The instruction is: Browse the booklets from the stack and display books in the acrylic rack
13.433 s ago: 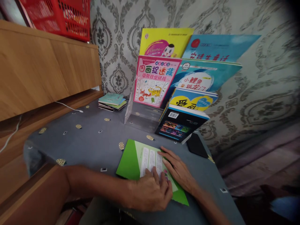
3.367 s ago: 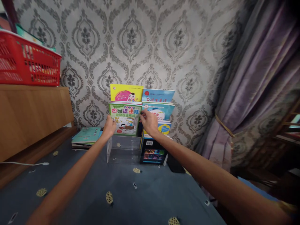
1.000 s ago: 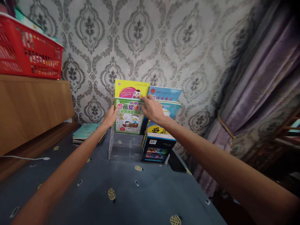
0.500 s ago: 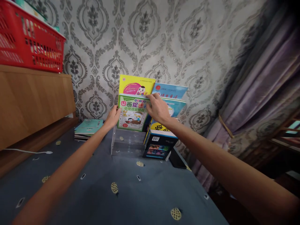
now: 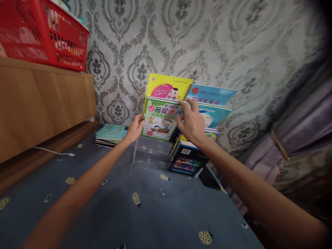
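The left arm [image 5: 95, 176] and right arm [image 5: 249, 176] reach up from the lower corners. A filled red basket [image 5: 49, 36] sits upper left. At centre, a clear rack [image 5: 149, 163] holds upright books [image 5: 186, 164]. The green book [image 5: 162, 121] stands between the right hand [image 5: 192, 121], fingers loosely parted at its upper-right corner, and the left hand [image 5: 135, 129], at its left edge, grip unclear.

On my patterned tabletop [image 5: 111, 214] I record a clear rack [image 5: 153, 160], stacked books [image 5: 110, 132], a flat black object [image 5: 210, 180] and a white cable [image 5: 53, 151].
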The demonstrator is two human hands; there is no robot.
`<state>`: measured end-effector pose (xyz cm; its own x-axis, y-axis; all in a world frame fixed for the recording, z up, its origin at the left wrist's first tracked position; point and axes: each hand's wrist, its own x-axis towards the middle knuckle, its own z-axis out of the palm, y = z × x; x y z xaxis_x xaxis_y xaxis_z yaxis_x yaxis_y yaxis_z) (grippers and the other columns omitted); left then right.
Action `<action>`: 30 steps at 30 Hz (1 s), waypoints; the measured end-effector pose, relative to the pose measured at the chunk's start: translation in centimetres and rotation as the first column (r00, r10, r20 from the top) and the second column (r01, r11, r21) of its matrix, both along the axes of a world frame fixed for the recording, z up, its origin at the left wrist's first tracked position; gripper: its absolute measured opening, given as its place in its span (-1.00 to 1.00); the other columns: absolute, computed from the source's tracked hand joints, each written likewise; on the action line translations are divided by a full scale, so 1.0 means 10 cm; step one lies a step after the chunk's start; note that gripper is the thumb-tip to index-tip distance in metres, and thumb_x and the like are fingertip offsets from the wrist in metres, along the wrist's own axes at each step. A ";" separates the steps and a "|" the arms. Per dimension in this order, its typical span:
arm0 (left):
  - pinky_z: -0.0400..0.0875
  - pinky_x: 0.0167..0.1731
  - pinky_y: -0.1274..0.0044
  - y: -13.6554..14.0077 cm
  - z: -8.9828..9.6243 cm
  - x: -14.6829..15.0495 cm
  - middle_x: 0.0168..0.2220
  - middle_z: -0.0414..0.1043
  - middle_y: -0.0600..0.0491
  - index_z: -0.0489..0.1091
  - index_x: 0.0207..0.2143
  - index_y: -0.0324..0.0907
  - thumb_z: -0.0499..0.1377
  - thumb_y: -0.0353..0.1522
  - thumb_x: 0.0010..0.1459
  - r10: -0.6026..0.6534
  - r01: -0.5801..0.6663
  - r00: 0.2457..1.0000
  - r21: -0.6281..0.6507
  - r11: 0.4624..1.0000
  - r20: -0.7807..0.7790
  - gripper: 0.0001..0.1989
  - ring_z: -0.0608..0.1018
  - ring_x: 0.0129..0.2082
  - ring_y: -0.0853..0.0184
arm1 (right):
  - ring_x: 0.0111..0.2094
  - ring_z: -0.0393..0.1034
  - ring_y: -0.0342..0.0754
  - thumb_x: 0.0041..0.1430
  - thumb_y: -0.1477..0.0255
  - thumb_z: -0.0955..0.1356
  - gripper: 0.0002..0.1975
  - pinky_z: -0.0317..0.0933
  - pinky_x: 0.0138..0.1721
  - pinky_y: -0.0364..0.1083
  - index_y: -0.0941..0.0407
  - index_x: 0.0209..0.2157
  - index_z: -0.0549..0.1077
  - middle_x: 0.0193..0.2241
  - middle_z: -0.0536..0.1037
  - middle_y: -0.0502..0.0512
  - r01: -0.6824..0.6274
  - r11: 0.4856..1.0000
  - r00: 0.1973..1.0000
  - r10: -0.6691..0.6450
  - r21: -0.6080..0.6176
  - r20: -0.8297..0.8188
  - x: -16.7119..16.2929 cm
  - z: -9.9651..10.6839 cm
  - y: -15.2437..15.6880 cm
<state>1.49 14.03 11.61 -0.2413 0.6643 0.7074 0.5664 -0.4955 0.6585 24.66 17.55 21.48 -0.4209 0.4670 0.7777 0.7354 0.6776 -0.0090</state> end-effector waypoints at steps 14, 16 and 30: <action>0.01 0.27 -0.03 -0.39 -0.93 -1.03 0.28 0.19 -0.46 0.18 0.25 -0.35 0.18 -0.22 0.18 0.378 -0.646 0.733 -0.405 0.647 -0.565 -0.35 0.15 0.36 -0.21 | -0.04 0.50 0.05 0.33 0.55 0.17 -0.63 0.47 -0.19 -0.01 0.03 0.05 0.45 0.17 0.41 0.28 -0.443 0.866 0.884 0.465 -0.231 0.047 0.24 -1.53 -0.73; -0.12 0.28 -0.08 -0.41 -0.98 -1.20 0.35 0.06 -0.50 0.14 0.29 -0.37 0.22 -0.11 0.14 0.352 -0.684 0.700 -0.444 0.578 -0.621 -0.21 0.03 0.40 -0.26 | -0.20 0.54 0.01 0.30 0.58 0.16 -0.62 0.48 -0.26 -0.01 0.06 0.01 0.46 0.16 0.43 0.31 -0.474 0.810 0.848 0.525 -0.345 0.067 0.24 -1.96 -0.90; -0.08 0.16 -0.23 -0.40 -0.87 -1.53 0.22 0.34 -0.35 0.27 0.21 -0.18 0.11 -0.17 0.25 0.075 -0.745 0.540 -0.434 0.507 -0.838 -0.47 0.39 0.18 -0.19 | -0.25 0.55 -0.01 0.34 0.52 0.20 -0.71 0.46 -0.20 -0.01 0.05 -0.11 0.52 -0.05 0.54 0.21 -0.534 0.621 0.841 0.464 -0.574 -0.279 0.11 -2.47 -1.14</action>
<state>-13.77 10.07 2.87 -0.3470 0.9263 0.1470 0.9333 0.3564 -0.0429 25.81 6.16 -3.27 -0.6753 0.5858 0.4481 0.2575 0.7566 -0.6010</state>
